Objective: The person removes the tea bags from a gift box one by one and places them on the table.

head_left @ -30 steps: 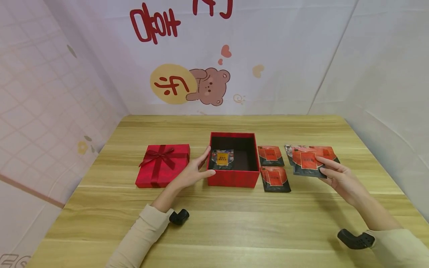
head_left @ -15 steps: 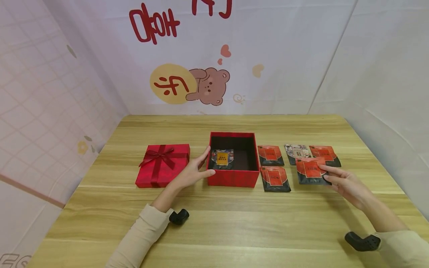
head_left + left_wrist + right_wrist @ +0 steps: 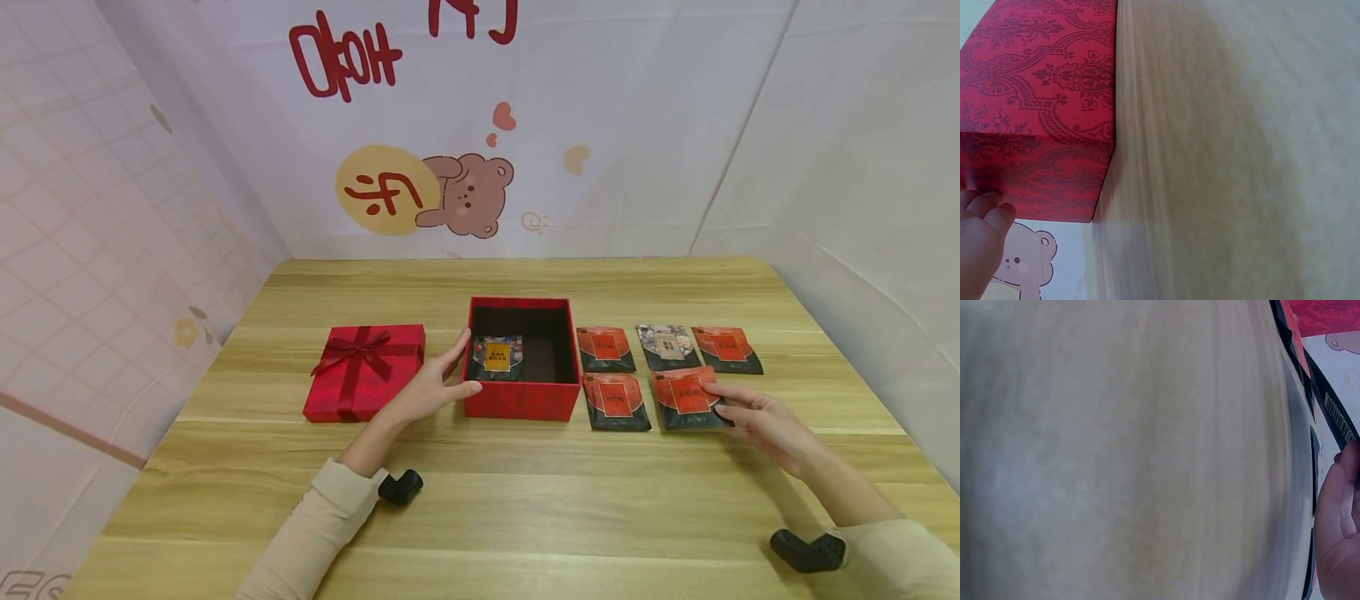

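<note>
My right hand [image 3: 772, 429] pinches the right edge of a red and black sachet [image 3: 686, 400], low over the table; whether the sachet touches the wood I cannot tell. In the right wrist view, only the edge of that sachet [image 3: 1329, 400] shows beside the hand [image 3: 1341, 531]. My left hand [image 3: 427, 387] rests against the left side of the red box [image 3: 522, 400], its fingers extended and the thumb at the front corner. Inside the uncovered box, at the left, leans a dark sachet with a yellow label [image 3: 497, 357]. The left wrist view shows the fingers against the patterned box wall [image 3: 1041, 75].
A red lid with a ribbon bow [image 3: 367, 371] lies left of the box. Right of the box lie two red and black sachets, one behind [image 3: 606, 348] and one in front [image 3: 617, 402]. Farther right are a pale floral sachet [image 3: 666, 346] and another red one [image 3: 726, 348].
The right hand has brought its sachet toward the front and down, from over the back row to the front row, uncovering the floral and rear red sachets. The left hand stays put.
</note>
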`<state>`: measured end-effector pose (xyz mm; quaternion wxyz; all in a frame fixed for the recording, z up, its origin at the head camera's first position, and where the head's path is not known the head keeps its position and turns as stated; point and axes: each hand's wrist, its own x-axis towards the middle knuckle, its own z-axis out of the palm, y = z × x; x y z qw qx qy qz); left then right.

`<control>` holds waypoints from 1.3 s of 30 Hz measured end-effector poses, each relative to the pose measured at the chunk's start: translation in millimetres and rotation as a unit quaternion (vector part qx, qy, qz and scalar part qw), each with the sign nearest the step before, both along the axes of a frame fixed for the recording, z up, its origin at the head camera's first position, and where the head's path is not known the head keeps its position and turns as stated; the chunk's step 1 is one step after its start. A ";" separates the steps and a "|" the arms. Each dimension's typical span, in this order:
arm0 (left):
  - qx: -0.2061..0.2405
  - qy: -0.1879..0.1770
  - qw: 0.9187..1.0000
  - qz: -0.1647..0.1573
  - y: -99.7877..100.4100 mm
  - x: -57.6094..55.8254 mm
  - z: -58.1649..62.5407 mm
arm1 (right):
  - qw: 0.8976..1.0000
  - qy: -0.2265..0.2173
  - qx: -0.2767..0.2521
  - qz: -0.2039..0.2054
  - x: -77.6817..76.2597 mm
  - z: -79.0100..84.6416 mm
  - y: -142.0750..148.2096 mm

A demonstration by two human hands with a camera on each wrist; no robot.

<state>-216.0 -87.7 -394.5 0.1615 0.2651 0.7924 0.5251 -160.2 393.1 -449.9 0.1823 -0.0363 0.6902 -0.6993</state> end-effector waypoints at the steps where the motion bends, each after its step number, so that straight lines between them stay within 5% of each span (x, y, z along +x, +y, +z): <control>1: 0.000 -0.001 1.000 0.000 0.2 -0.2 0.0 | 1.000 -0.001 -0.002 0.000 0.0 -0.6 0.0; 39: -0.006 -0.002 1.000 0.002 0.1 0.4 0.3 | 0.991 -0.016 0.129 -0.038 1.5 -1.9 -11.1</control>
